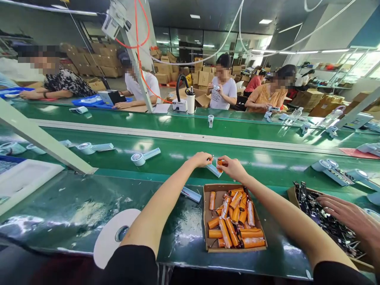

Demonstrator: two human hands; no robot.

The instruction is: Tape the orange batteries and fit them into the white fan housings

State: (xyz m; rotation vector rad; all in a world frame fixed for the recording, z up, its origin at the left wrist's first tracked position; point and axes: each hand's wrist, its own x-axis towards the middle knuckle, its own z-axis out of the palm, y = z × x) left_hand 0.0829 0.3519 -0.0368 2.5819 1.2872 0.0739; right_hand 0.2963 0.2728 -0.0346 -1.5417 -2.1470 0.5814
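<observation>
My right hand (234,168) pinches an orange cylindrical battery (219,165), held upright over the green belt. Close to its left, my left hand (202,159) has thumb and fingers pressed together on something small and dark, too small to name. Just below both hands is a pale blue plastic housing (214,170) with a long open handle, partly hidden. Nearer to me lies a second pale blue housing (191,194) at the bench edge. Under my right forearm stands a shallow cardboard box (206,247) filled with several orange batteries (234,213), some with white strips and dark wires.
At right, a co-worker's hand (341,209) reaches over a box of black parts (323,221). A white tape roll (103,241) lies by my left arm. More pale blue housings (138,159) rest on the belt (178,156). A slanted metal post (44,138) stands left. Co-workers sit opposite.
</observation>
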